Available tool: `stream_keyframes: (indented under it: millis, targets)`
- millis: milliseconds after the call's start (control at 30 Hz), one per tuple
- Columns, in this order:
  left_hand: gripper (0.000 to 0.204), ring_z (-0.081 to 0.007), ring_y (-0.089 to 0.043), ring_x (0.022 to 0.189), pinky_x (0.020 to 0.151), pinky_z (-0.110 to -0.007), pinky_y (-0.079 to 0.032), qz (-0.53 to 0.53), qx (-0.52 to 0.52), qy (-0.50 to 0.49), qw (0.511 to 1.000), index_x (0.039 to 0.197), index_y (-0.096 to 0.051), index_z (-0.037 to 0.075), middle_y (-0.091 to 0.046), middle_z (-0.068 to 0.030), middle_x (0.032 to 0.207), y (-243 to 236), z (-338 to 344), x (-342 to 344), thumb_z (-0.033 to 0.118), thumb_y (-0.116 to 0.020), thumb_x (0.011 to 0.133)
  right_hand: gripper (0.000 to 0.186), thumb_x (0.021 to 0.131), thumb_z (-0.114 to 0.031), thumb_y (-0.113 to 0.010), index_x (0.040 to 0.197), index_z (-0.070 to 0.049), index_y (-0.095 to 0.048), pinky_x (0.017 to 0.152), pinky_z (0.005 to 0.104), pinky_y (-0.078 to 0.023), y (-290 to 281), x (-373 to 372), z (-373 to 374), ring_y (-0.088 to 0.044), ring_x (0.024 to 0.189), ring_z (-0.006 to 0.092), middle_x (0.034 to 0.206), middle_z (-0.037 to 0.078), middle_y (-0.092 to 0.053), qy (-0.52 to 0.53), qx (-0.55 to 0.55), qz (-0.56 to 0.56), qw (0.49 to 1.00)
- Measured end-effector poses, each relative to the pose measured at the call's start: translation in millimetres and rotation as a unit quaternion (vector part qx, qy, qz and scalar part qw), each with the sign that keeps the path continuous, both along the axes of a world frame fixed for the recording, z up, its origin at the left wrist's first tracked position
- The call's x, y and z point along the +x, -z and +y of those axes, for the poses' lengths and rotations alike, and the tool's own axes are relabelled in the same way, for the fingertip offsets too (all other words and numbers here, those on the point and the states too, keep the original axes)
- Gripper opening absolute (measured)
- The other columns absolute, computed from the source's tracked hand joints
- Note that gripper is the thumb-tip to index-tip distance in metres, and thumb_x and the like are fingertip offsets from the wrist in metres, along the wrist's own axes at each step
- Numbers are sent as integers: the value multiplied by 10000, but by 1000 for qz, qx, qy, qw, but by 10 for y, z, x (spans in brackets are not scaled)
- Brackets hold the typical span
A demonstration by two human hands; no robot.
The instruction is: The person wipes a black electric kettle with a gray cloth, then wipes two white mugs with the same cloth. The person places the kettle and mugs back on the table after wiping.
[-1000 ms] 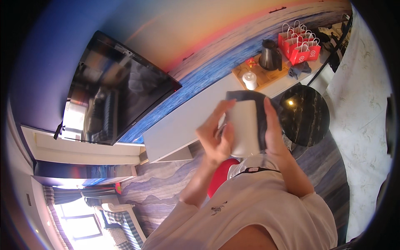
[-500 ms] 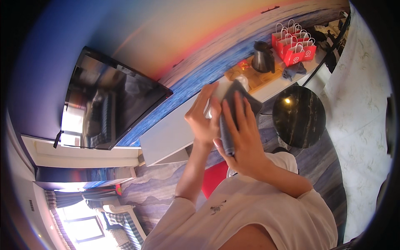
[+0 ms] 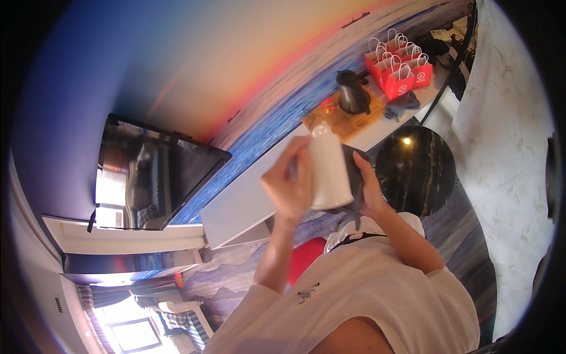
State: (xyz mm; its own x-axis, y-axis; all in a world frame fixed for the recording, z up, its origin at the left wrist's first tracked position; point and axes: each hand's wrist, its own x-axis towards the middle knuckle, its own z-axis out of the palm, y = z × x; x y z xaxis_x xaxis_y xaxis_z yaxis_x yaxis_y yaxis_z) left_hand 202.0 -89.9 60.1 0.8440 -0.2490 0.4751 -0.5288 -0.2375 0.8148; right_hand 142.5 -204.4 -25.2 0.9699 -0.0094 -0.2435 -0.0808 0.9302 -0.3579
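Observation:
My left hand (image 3: 290, 180) is closed around the side of a white mug (image 3: 330, 168), which is tilted in the air in front of my chest. The fingers curl where a handle seems to be, though motion blur hides the grip. On the mug's other side, my right hand (image 3: 371, 186) is closed on a dark grey cloth (image 3: 354, 177) and presses it to the mug's wall and lower end. Part of the cloth hangs below my right fingers. Past the mug's upper end, a small white object (image 3: 321, 129) shows near a wooden tray (image 3: 359, 130).
A dark kettle (image 3: 352, 94) stands on the tray atop a long white cabinet (image 3: 242, 200). Red paper bags (image 3: 392, 79) and a crumpled dark cloth (image 3: 402, 106) are farther right. A round black table (image 3: 415, 171) stands at right; a television (image 3: 153, 174) hangs at left.
The cloth has shifted from over the front of the mug to its right side, leaving the white wall exposed. My right hand has moved right. The view has turned slightly.

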Motion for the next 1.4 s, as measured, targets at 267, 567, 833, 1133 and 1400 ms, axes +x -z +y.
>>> stream_keyframes:
  millis: [267, 567, 833, 1133, 1400]
  targets:
    - [207, -135, -602, 878, 799, -253, -466, 105, -22, 83, 991, 1050, -632, -62, -664, -95, 949, -57, -62, 28, 31, -571, 876, 414, 933, -376, -465, 1179, -61, -572, 853, 334, -513, -108, -14, -303, -652, 935, 199, 1074, 84, -654, -18, 86, 59, 994]
    - [254, -195, -619, 902, 829, -300, -477, 77, -9, 127, 989, 1046, -620, -94, -657, -156, 984, 59, -21, 27, 24, -502, 855, 431, 959, -399, -412, 1205, -71, -544, 830, 317, -522, -44, -17, -70, -632, 967, 182, 1103, 77, -624, -70, 58, 10, 996]
    - [243, -242, -623, 932, 867, -336, -478, 123, -81, 169, 975, 1057, -601, -128, -648, -210, 1002, 194, 87, -95, -34, -482, 866, 483, 979, -467, -326, 1201, -90, -533, 772, 310, -539, 19, -57, 93, -636, 935, 171, 1053, 70, -620, -84, -10, 51, 995]
    - [211, -170, -607, 923, 834, -282, -473, 99, -52, 160, 981, 1042, -624, -88, -663, -131, 988, 333, 438, -63, 19, -527, 889, 592, 931, -549, -357, 1187, -55, -557, 806, 360, -545, -80, 53, 101, -652, 949, 228, 1090, 110, -635, -111, 22, 51, 992]
    - [215, -139, -590, 869, 776, -258, -464, 62, -91, -29, 993, 1025, -651, -70, -675, -96, 941, 333, 875, 172, 44, -516, 902, 505, 959, -493, -419, 1232, -82, -525, 849, 335, -501, -208, -208, 775, -613, 994, 168, 1147, 60, -608, -90, 21, 91, 992]
